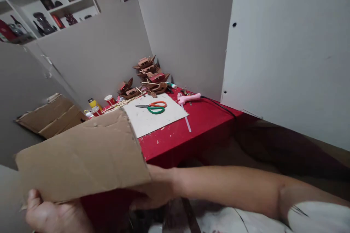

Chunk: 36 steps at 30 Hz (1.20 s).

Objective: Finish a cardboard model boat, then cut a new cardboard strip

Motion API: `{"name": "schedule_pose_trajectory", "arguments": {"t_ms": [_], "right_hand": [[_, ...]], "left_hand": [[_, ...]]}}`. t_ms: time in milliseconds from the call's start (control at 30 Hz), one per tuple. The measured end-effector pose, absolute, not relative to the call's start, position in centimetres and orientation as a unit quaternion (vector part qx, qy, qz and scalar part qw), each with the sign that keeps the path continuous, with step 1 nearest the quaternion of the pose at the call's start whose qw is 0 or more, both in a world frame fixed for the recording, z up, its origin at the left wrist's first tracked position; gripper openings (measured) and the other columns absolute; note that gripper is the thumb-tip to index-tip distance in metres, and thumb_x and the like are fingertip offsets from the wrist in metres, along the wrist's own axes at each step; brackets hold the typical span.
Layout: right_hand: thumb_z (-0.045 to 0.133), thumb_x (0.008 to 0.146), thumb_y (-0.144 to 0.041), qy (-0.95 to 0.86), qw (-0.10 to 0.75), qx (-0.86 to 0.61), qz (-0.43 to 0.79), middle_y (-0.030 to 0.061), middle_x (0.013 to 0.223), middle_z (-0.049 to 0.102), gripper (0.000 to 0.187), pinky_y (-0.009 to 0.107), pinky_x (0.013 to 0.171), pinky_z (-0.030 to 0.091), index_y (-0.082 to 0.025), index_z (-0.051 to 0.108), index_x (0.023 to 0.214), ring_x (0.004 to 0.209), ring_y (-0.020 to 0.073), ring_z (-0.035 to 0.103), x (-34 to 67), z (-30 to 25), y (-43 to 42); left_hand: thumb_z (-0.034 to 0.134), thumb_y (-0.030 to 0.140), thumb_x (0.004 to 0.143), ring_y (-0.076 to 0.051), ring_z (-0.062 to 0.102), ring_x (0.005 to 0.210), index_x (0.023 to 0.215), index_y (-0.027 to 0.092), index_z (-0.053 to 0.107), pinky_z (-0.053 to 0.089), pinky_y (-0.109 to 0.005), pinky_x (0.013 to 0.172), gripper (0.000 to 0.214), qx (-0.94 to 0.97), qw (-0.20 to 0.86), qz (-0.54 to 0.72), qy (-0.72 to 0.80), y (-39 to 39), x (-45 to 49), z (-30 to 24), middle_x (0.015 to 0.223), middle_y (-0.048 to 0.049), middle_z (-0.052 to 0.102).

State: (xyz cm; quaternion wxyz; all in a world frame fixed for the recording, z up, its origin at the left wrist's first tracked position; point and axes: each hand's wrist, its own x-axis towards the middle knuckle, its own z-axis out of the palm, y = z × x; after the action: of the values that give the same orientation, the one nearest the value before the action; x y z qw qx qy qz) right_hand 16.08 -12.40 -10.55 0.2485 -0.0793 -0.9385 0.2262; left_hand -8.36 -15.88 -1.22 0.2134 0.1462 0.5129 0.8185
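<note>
A flat brown piece of cardboard with rough edges fills the lower left, tilted in front of me. At its lower left corner my left hand grips it, thumb on the near face and fingers behind. My right hand reaches across from the right and holds the cardboard's right edge; its fingers are partly hidden behind the sheet and blurred. Beyond the cardboard, scissors with one orange and one green handle lie on a white board. A pink glue gun rests to the right of that board.
The table has a red cover. Several small brown model boats are stacked at the back, near thin wooden sticks. Paper cups and a yellow bottle stand farther left. Another cardboard piece is behind mine. A white panel rises at right.
</note>
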Motion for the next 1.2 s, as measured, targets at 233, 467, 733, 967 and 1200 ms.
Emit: {"name": "schedule_pose_trajectory", "arguments": {"t_ms": [233,467,733,967,1200], "right_hand": [[0.069,0.074,-0.048,-0.683,0.346,-0.108,0.634,0.0136,0.125,0.06,0.064,0.041,0.096,0.046,-0.018,0.053,0.128,0.114,0.0267,0.057,20.0,-9.6,-12.6],[0.07,0.075,-0.044,-0.514,0.402,-0.174,0.737,0.0123,0.081,0.071,0.048,0.027,0.053,0.055,-0.008,0.061,0.105,0.066,0.0205,0.069,22.0,-8.1,-11.5],[0.07,0.076,-0.043,-0.463,0.497,-0.196,0.707,0.0106,0.087,0.071,0.043,0.023,0.051,0.054,-0.011,0.06,0.105,0.069,0.0185,0.069,22.1,-9.1,-10.3],[0.071,0.074,-0.042,-0.437,0.573,-0.205,0.663,0.0099,0.101,0.069,0.048,0.038,0.082,0.052,-0.016,0.06,0.112,0.09,0.022,0.066,23.5,-8.1,-8.7],[0.074,0.067,-0.029,-0.542,0.664,-0.3,0.419,0.0032,0.096,0.063,0.051,0.032,0.082,0.048,-0.02,0.056,0.114,0.089,0.0176,0.06,27.2,-5.3,-5.0]], "left_hand": [[0.049,0.031,0.076,-0.028,0.057,0.112,0.104,0.016,0.062,0.05,-0.044,0.091,0.035,0.131,0.101,0.902,0.4,-16.9,-6.4,-0.9,0.11,-0.0046,0.067],[0.061,0.031,0.077,-0.022,0.054,0.117,0.111,0.019,0.061,0.046,-0.035,0.097,0.035,0.151,0.166,0.899,0.376,-13.4,-2.7,-2.6,0.118,-0.0033,0.064],[0.074,0.017,0.069,-0.023,0.063,0.106,0.092,0.015,0.07,0.049,-0.034,0.094,0.023,0.291,0.526,0.694,0.395,-9.6,3.8,-5.4,0.095,-0.0068,0.073],[0.08,0.015,0.061,-0.024,0.064,0.105,0.101,0.017,0.068,0.047,-0.035,0.095,0.042,0.413,0.522,0.646,0.373,-6.8,5.8,-3.9,0.095,-0.0062,0.073],[0.082,0.018,0.057,-0.028,0.067,0.095,0.097,0.014,0.069,0.054,-0.036,0.083,0.042,0.482,0.524,0.553,0.434,-4.5,4.6,-2.6,0.09,-0.0081,0.074]]}}
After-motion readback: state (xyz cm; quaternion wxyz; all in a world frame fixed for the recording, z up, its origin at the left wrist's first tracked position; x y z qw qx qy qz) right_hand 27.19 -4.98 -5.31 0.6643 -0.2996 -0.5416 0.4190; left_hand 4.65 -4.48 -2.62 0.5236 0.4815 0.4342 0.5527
